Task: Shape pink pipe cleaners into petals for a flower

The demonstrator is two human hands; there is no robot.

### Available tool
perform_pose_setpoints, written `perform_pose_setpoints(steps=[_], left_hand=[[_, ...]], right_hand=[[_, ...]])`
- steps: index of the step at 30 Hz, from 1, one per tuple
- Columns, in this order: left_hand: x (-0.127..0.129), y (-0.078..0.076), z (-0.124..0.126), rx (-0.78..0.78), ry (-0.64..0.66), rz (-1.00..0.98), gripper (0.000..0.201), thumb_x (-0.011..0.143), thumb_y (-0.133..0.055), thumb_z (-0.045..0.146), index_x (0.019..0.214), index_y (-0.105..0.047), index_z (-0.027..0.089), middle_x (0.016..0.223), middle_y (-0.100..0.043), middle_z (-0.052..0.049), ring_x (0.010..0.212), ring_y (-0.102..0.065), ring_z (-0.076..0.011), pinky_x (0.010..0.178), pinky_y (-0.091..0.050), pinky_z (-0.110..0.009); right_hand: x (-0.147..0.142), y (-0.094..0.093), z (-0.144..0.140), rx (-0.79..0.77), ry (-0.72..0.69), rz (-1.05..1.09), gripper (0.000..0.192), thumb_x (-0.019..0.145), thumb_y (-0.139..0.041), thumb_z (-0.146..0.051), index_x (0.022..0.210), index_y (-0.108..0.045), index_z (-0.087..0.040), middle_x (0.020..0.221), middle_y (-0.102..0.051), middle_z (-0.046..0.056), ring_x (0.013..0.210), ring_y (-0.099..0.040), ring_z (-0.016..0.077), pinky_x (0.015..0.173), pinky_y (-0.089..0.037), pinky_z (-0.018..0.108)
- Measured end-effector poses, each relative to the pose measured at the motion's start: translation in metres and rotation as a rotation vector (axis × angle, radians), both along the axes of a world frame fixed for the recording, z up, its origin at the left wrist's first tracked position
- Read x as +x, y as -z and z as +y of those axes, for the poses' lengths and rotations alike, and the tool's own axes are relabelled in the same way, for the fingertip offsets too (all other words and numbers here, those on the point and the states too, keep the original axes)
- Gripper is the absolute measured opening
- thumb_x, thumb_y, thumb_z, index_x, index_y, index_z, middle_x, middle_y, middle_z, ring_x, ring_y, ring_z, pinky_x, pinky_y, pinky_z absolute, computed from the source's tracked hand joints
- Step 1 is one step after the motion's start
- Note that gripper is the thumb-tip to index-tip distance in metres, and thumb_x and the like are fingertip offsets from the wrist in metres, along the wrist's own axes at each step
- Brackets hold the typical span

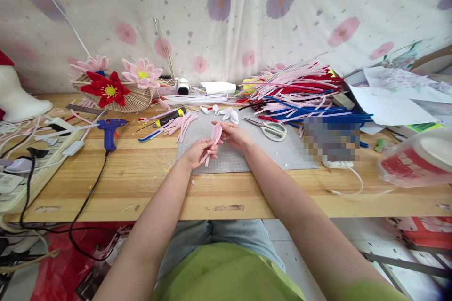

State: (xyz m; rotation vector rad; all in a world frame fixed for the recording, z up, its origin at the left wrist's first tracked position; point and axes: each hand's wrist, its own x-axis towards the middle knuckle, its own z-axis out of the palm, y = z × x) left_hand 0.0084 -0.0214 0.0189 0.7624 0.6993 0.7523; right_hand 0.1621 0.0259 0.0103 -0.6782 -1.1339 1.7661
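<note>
Gripping lower part of pink fuzzy loop (217,132) in left hand (202,152); pinching its upper part with right hand (236,136). Held over grey cutting mat (247,160). Looks light, soft, springy; probably bends easily, slips little, squashes out of shape under hard pressure. Best taken low, at gathered ends, leaving rounded top free. Around: scissors (276,132) on mat, blue glue gun (110,132) on wooden table (141,193), heaped fuzzy stems (294,85), flowered curtain (197,9) behind.

Wooden table (134,188) bearing grey cutting mat (282,156), blue glue gun (109,132).
</note>
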Motion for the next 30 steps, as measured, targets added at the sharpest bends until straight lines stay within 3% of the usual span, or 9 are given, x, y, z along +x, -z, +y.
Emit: perform_pose_setpoints(steps=[8, 15, 22, 26, 30], left_hand=[[-0.0001, 0.0010, 0.0009, -0.082, 0.063, -0.055, 0.020, 0.080, -0.045, 0.017, 0.088, -0.059, 0.005, 0.054, -0.037, 0.004, 0.038, -0.036, -0.0009, 0.043, -0.045, -0.016], [0.0015, 0.0024, 0.0002, -0.028, 0.069, -0.080, 0.023, 0.079, -0.047, 0.018, 0.095, -0.059, 0.006, 0.060, -0.048, 0.000, 0.048, -0.046, -0.0044, 0.059, -0.051, -0.026], [0.0053, 0.0025, -0.0027, -0.012, 0.095, -0.102, 0.023, 0.079, -0.048, 0.020, 0.094, -0.061, 0.007, 0.064, -0.054, -0.002, 0.053, -0.050, -0.0062, 0.063, -0.051, -0.028], [0.0069, 0.0025, -0.0032, 0.013, 0.040, -0.079, 0.021, 0.079, -0.049, 0.020, 0.090, -0.061, 0.007, 0.063, -0.054, -0.002, 0.052, -0.051, -0.0062, 0.061, -0.051, -0.027], [0.0086, 0.0053, -0.0021, 0.086, -0.107, 0.015, 0.018, 0.077, -0.051, 0.020, 0.085, -0.061, 0.008, 0.059, -0.054, 0.000, 0.049, -0.050, -0.0057, 0.062, -0.052, -0.028]], right_hand=[[-0.0004, -0.0001, 0.0024, -0.016, 0.069, 0.005, 0.028, 0.057, -0.069, -0.032, 0.075, -0.065, -0.011, 0.048, -0.036, -0.006, 0.046, -0.027, 0.0039, 0.044, -0.023, 0.022], [-0.0015, -0.0036, 0.0028, 0.003, 0.163, 0.024, 0.020, 0.054, -0.069, -0.028, 0.066, -0.065, -0.012, 0.050, -0.046, -0.003, 0.044, -0.028, 0.0031, 0.042, -0.019, 0.022], [-0.0066, -0.0036, 0.0030, 0.033, 0.258, 0.009, 0.017, 0.054, -0.066, -0.028, 0.060, -0.061, -0.013, 0.048, -0.043, -0.004, 0.042, -0.023, 0.0032, 0.042, -0.017, 0.023], [-0.0077, -0.0026, 0.0035, 0.056, 0.279, -0.009, 0.019, 0.055, -0.066, -0.031, 0.061, -0.060, -0.015, 0.054, -0.047, -0.003, 0.045, -0.028, 0.0041, 0.044, -0.022, 0.022], [-0.0073, -0.0024, 0.0025, 0.061, 0.175, -0.026, 0.025, 0.060, -0.065, -0.036, 0.074, -0.063, -0.015, 0.058, -0.050, -0.002, 0.050, -0.037, 0.0056, 0.049, -0.028, 0.022]])
